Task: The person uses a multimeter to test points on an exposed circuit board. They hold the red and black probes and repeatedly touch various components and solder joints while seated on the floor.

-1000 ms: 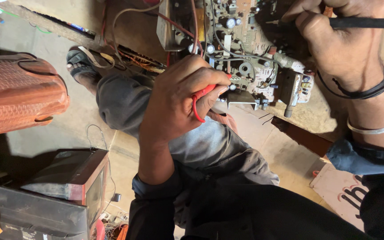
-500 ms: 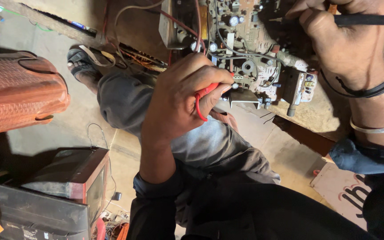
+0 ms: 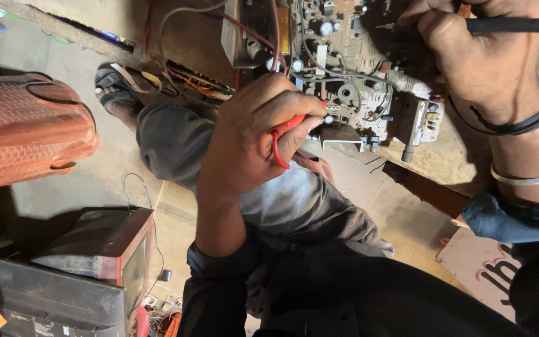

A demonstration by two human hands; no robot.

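Observation:
My left hand is in the middle of the view, shut on a thin red-handled tool. The tool's tip meets the near edge of a brown circuit board crowded with small parts and wires. My right hand is at the top right over the board's far side. It grips a black rod-shaped tool that runs off to the right. A black band and a metal bangle sit on that wrist. The tip of the black tool is hidden by my fingers.
An orange-brown woven plastic stool lies on the left. An old television set stands at the lower left. My leg in grey trousers and my sandalled foot stretch under the board. A printed cardboard piece lies at the lower right.
Both hands stay on their tools at almost the same spots. Only the view has shifted slightly.

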